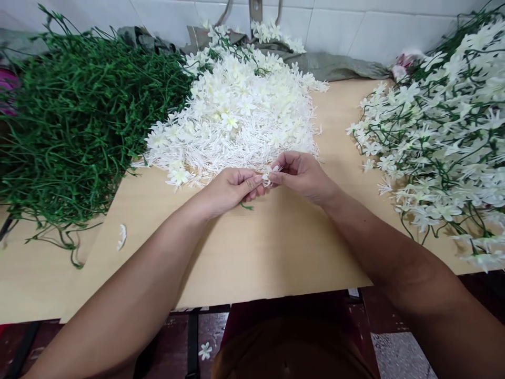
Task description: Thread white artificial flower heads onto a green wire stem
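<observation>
My left hand (242,187) and my right hand (298,176) meet over the board, fingertips almost touching. Between them is a small white artificial flower (269,176), pinched by the fingers of both hands. A green stem tip (247,207) shows just below my left fingers; whether it joins the flower is hidden by the hand. Right behind the hands lies a heap of loose white flower heads and thin white stamens (252,116).
Bare green stems (87,105) are piled at the left. White flowers on green stems (442,131) fill the right side. A white piece (122,237) lies on the tan board (252,258). One flower (205,351) is below the board's front edge. A tiled wall (335,31) stands behind.
</observation>
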Demonstrator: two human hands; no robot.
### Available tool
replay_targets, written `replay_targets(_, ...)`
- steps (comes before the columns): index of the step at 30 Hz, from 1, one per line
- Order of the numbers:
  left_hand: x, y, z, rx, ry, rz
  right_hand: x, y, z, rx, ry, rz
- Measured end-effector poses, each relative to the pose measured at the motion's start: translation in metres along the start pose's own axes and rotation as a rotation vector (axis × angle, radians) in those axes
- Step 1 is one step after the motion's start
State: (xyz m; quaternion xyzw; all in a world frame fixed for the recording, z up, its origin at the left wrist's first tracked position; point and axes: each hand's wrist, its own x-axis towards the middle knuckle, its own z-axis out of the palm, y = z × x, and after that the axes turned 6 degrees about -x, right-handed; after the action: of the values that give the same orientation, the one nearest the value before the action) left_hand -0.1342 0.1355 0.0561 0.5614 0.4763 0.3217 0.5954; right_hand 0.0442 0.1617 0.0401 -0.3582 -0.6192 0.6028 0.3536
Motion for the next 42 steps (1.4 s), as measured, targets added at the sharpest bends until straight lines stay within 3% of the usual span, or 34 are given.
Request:
replay_targets(7, 0.0, -0.005, 0.005, -0.087, -0.121, 0.139, -0.003, -0.003, 0.003, -0.025, 0.015, 0.057)
replay_targets(16, -0.001, -0.006, 0.01, -0.14, -0.179, 0.092, -0.009, -0.008, 0.006, -0.119, -0.053, 0.084)
replay_targets(19, -0.008, 0.006, -0.003, 0.008, -0.262, 0.072, -0.013, -0.012, 0.005, -0.196, -0.105, 0.063)
replay_targets(21, -0.017, 0.013, -0.024, 0.242, -0.123, 0.083, -0.017, -0.016, 0.003, -0.315, -0.145, 0.061)
replay_targets(24, -0.037, 0.016, -0.071, 0.469, 0.321, 0.134, -0.023, -0.025, -0.005, -0.46, -0.195, 0.068)
replay_targets(27, -0.046, 0.005, -0.113, 0.604, 0.494, -0.028, -0.023, -0.032, -0.017, -0.514, -0.129, -0.019)
replay_targets(29, -0.045, -0.004, -0.127, 0.619, 0.484, -0.087, -0.02, -0.031, -0.024, -0.58, 0.016, -0.11)
replay_targets(33, -0.039, -0.007, -0.125, 0.67, 0.496, -0.051, -0.012, -0.015, -0.029, -0.926, 0.277, -0.241)
replay_targets(37, -0.043, 0.008, -0.109, 0.703, 0.592, -0.122, -0.01, -0.002, -0.023, -1.365, 0.268, -0.246)
replay_targets(42, -0.037, 0.016, -0.086, 0.647, 0.774, -0.014, -0.009, 0.004, -0.02, -1.48, 0.28, -0.234)
